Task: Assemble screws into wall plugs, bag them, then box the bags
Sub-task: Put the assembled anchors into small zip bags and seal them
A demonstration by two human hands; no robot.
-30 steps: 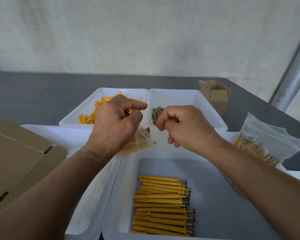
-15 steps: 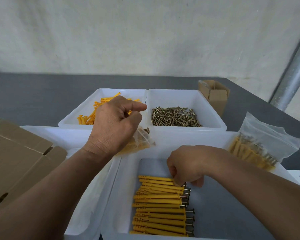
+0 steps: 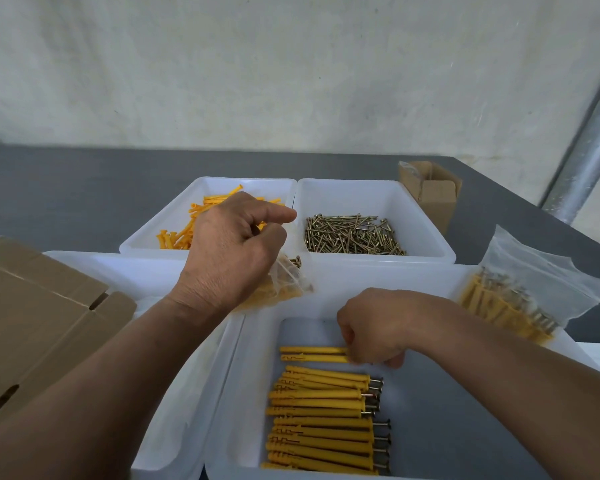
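My left hand (image 3: 231, 256) holds a clear plastic bag (image 3: 284, 284) with yellow plugs and screws inside, above the seam between the trays. My right hand (image 3: 373, 329) is down in the near white tray (image 3: 253, 344), fingers curled round two yellow assembled plugs (image 3: 312, 354) that it lifts off the top of the stack. Below them lies a pile of assembled plugs with screws (image 3: 321, 422). At the back, one tray holds loose yellow wall plugs (image 3: 182, 233) and another holds loose screws (image 3: 352, 235).
A filled, sealed bag (image 3: 520, 292) leans on the near tray's right rim. A flat cardboard box (image 3: 32, 313) lies at the left. A small open carton (image 3: 430, 192) stands at the back right. A metal pole (image 3: 589, 140) rises beside the grey table.
My right hand dropped from the bag's mouth into the near tray and picked two plugs off the stack. My left hand kept the bag in place.
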